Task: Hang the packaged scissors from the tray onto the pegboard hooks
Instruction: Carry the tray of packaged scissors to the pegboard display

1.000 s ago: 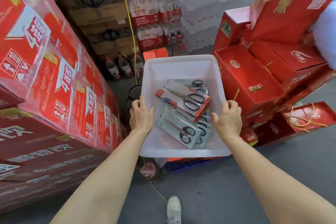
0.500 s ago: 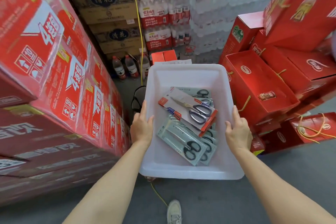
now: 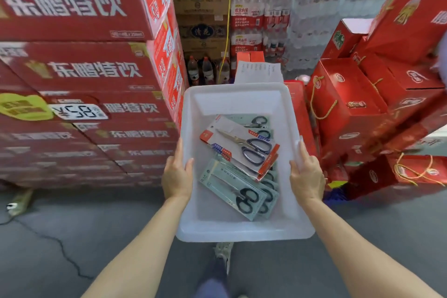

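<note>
Stacked red cartons (image 3: 79, 75) left, red gift boxes (image 3: 350, 104) right. White tray (image 3: 238, 97) carried above floor. Packaged scissors (image 3: 242, 147) heaped inside, red-card pack topmost. Left hand (image 3: 176, 176), right hand (image 3: 307, 176): each grip closed on tray side rim.

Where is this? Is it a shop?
Probably a shop's stockroom or warehouse: red drink cartons stacked high, one with a price sticker, shrink-wrapped bottled water packs, and red gift boxes piled on a concrete floor.
</note>
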